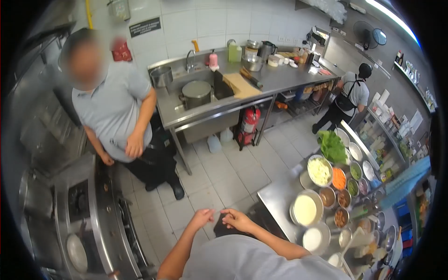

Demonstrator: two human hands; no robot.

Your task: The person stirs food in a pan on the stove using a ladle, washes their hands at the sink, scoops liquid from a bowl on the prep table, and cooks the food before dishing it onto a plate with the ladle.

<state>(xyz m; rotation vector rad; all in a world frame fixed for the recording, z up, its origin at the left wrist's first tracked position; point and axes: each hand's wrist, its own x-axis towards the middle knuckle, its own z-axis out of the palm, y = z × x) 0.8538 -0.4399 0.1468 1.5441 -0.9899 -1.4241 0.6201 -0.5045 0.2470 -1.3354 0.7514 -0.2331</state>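
My left hand is in front of my body above the tiled floor, its fingers curled and partly pressed together; whether anything small is between them cannot be made out. Close to its right, my right hand has bent fingers with gaps between them and nothing visible in it. The two hands face each other with a small gap. Nearest on the right is a steel counter holding a pot of pale yellow liquid, a bowl of white liquid, shredded pale vegetable and orange pieces.
A person in a grey shirt stands at the left, by the stove. Another person stands at the back right. Along the far wall runs a sink counter with a large pot; a fire extinguisher stands below.
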